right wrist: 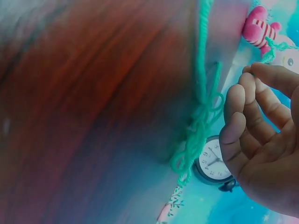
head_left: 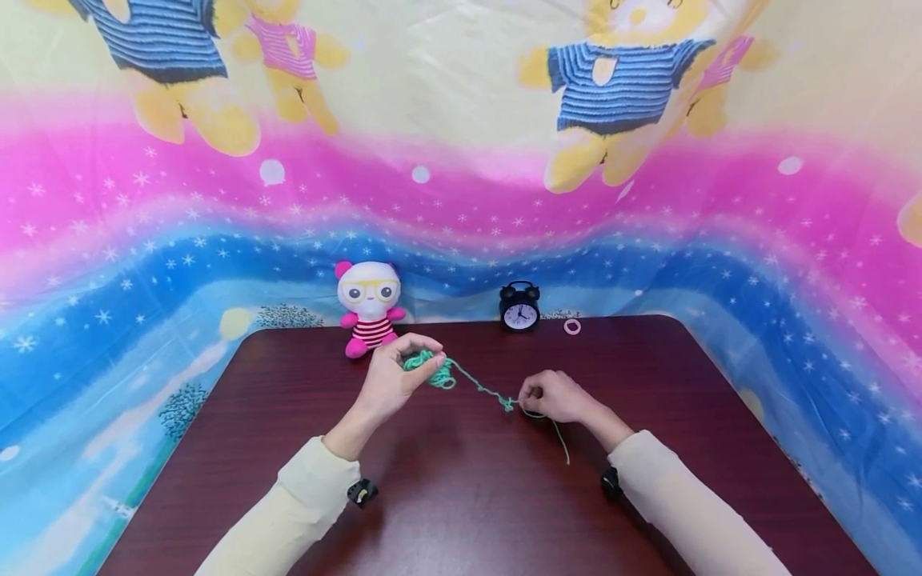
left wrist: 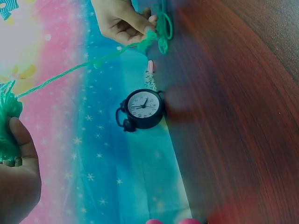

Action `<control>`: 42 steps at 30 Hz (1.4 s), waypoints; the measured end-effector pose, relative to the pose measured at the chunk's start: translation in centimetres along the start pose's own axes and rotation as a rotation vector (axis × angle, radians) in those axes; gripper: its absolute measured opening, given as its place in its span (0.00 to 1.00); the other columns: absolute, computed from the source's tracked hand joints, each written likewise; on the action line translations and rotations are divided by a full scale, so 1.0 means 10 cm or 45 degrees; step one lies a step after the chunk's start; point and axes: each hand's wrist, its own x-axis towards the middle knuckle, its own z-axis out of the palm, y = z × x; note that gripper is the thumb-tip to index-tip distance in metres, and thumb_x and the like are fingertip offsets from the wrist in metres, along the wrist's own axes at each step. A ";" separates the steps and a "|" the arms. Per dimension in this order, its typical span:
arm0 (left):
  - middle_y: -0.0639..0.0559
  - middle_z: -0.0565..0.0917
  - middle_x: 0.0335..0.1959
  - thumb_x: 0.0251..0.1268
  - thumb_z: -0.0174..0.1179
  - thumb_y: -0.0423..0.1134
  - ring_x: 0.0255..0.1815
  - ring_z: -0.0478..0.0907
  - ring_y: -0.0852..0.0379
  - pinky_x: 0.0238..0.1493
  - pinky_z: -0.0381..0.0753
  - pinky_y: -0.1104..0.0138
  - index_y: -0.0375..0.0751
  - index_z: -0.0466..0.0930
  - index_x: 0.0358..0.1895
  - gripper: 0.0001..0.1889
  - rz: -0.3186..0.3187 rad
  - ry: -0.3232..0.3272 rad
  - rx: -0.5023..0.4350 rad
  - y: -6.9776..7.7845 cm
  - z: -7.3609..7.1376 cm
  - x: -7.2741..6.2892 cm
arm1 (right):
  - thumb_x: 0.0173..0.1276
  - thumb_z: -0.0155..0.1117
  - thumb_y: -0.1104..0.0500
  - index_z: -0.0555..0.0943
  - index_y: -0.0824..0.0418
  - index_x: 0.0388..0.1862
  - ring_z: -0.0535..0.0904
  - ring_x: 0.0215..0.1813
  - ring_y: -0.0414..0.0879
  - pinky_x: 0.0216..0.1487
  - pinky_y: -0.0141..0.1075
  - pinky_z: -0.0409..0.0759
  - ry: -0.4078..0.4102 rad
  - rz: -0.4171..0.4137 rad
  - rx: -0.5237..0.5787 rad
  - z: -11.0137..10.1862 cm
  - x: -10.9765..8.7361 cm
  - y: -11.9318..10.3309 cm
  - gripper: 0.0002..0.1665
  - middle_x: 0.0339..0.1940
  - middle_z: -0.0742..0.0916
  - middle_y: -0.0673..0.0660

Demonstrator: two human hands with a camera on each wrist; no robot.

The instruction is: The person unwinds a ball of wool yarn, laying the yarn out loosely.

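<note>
A bundle of green yarn [head_left: 430,370] is gripped between the thumb and fingers of my left hand [head_left: 392,376], raised above the table. From it a knotted strand [head_left: 479,386] runs across to my right hand [head_left: 556,396], whose thumb and forefinger pinch it. A loose tail [head_left: 564,444] hangs below the right hand. In the left wrist view the strand stretches taut from the yarn bundle [left wrist: 9,123] to the right hand [left wrist: 122,21]. Tangled loops [right wrist: 196,130] dangle beside the right hand in the right wrist view.
A pink and white panda plush [head_left: 370,308] sits at the table's back left. A black alarm clock [head_left: 519,308] stands at the back edge, with a pale pink ring [head_left: 572,326] to its right. Patterned cloth [head_left: 446,216] hangs behind the dark wooden table [head_left: 461,504].
</note>
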 end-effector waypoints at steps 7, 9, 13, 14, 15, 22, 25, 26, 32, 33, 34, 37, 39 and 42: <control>0.41 0.87 0.43 0.63 0.69 0.40 0.35 0.82 0.63 0.37 0.84 0.72 0.42 0.85 0.47 0.12 -0.073 0.049 0.041 -0.04 -0.07 0.00 | 0.70 0.64 0.57 0.87 0.53 0.37 0.76 0.30 0.39 0.33 0.34 0.75 0.051 0.038 0.099 -0.15 -0.03 0.10 0.05 0.31 0.88 0.46; 0.41 0.87 0.43 0.63 0.70 0.41 0.35 0.82 0.64 0.36 0.83 0.72 0.42 0.85 0.48 0.13 -0.120 0.075 0.053 -0.06 -0.10 -0.01 | 0.71 0.64 0.56 0.87 0.55 0.39 0.77 0.31 0.40 0.33 0.35 0.76 0.077 0.061 0.134 -0.22 -0.06 0.14 0.06 0.32 0.88 0.49; 0.42 0.87 0.44 0.62 0.70 0.41 0.34 0.81 0.64 0.36 0.83 0.73 0.42 0.85 0.49 0.14 -0.210 0.130 0.067 -0.11 -0.16 -0.04 | 0.72 0.64 0.54 0.87 0.57 0.41 0.78 0.30 0.45 0.32 0.37 0.76 0.135 0.138 0.191 -0.34 -0.12 0.23 0.09 0.32 0.87 0.56; 0.41 0.87 0.44 0.62 0.70 0.41 0.35 0.81 0.64 0.37 0.83 0.73 0.41 0.85 0.49 0.14 -0.224 0.144 0.066 -0.13 -0.17 -0.04 | 0.72 0.63 0.53 0.87 0.57 0.42 0.79 0.31 0.46 0.32 0.37 0.76 0.149 0.154 0.198 -0.37 -0.13 0.26 0.10 0.33 0.88 0.57; 0.41 0.87 0.44 0.62 0.70 0.41 0.35 0.81 0.64 0.37 0.83 0.73 0.41 0.85 0.49 0.15 -0.234 0.157 0.065 -0.14 -0.19 -0.04 | 0.72 0.63 0.53 0.87 0.57 0.43 0.80 0.31 0.46 0.32 0.37 0.76 0.166 0.174 0.205 -0.39 -0.14 0.29 0.11 0.33 0.88 0.58; 0.39 0.86 0.45 0.62 0.70 0.39 0.38 0.81 0.65 0.38 0.81 0.76 0.40 0.85 0.50 0.14 -0.270 0.237 0.097 -0.19 -0.26 -0.04 | 0.74 0.61 0.53 0.85 0.58 0.46 0.84 0.38 0.57 0.34 0.39 0.77 0.266 0.300 0.274 -0.54 -0.22 0.46 0.12 0.39 0.88 0.64; 0.40 0.87 0.45 0.61 0.71 0.40 0.39 0.81 0.66 0.38 0.80 0.76 0.40 0.85 0.49 0.14 -0.274 0.288 0.109 -0.20 -0.27 -0.04 | 0.75 0.59 0.52 0.85 0.56 0.45 0.83 0.41 0.59 0.35 0.39 0.77 0.300 0.343 0.290 -0.58 -0.25 0.53 0.12 0.40 0.88 0.63; 0.40 0.87 0.45 0.61 0.71 0.40 0.39 0.81 0.67 0.37 0.80 0.76 0.40 0.85 0.49 0.14 -0.272 0.306 0.113 -0.21 -0.28 -0.04 | 0.75 0.59 0.52 0.85 0.56 0.45 0.83 0.41 0.59 0.35 0.38 0.77 0.311 0.354 0.296 -0.59 -0.27 0.54 0.11 0.40 0.88 0.63; 0.39 0.87 0.42 0.61 0.70 0.38 0.34 0.81 0.68 0.33 0.79 0.77 0.39 0.85 0.47 0.13 -0.247 0.377 0.111 -0.23 -0.29 -0.03 | 0.76 0.57 0.52 0.84 0.58 0.49 0.84 0.41 0.55 0.39 0.38 0.79 0.342 0.394 0.296 -0.64 -0.34 0.63 0.14 0.41 0.88 0.61; 0.38 0.87 0.42 0.61 0.70 0.37 0.34 0.80 0.69 0.33 0.78 0.77 0.38 0.85 0.47 0.12 -0.244 0.388 0.105 -0.23 -0.29 -0.02 | 0.76 0.57 0.52 0.83 0.59 0.49 0.84 0.41 0.54 0.39 0.38 0.79 0.347 0.398 0.294 -0.65 -0.35 0.64 0.14 0.42 0.88 0.62; 0.37 0.87 0.43 0.61 0.70 0.36 0.33 0.80 0.69 0.33 0.77 0.78 0.38 0.85 0.47 0.13 -0.242 0.396 0.103 -0.23 -0.30 -0.02 | 0.76 0.56 0.52 0.83 0.59 0.50 0.84 0.41 0.54 0.39 0.38 0.79 0.351 0.404 0.292 -0.66 -0.35 0.66 0.15 0.42 0.88 0.63; 0.36 0.87 0.46 0.62 0.69 0.35 0.34 0.79 0.71 0.32 0.76 0.80 0.35 0.85 0.48 0.13 -0.245 0.425 0.093 -0.18 -0.29 -0.02 | 0.77 0.56 0.52 0.83 0.60 0.51 0.84 0.41 0.54 0.39 0.37 0.79 0.370 0.434 0.289 -0.67 -0.37 0.69 0.15 0.44 0.87 0.65; 0.35 0.87 0.48 0.62 0.68 0.33 0.35 0.79 0.71 0.33 0.76 0.81 0.33 0.84 0.49 0.13 -0.238 0.448 0.092 -0.09 -0.28 -0.03 | 0.77 0.55 0.52 0.83 0.60 0.51 0.84 0.41 0.54 0.38 0.37 0.78 0.378 0.458 0.279 -0.69 -0.39 0.71 0.16 0.45 0.87 0.66; 0.34 0.86 0.49 0.63 0.67 0.31 0.37 0.80 0.70 0.34 0.76 0.81 0.31 0.83 0.49 0.13 -0.217 0.493 0.095 0.05 -0.27 -0.05 | 0.77 0.54 0.52 0.82 0.62 0.53 0.84 0.42 0.54 0.38 0.37 0.77 0.389 0.488 0.267 -0.71 -0.40 0.73 0.17 0.45 0.87 0.66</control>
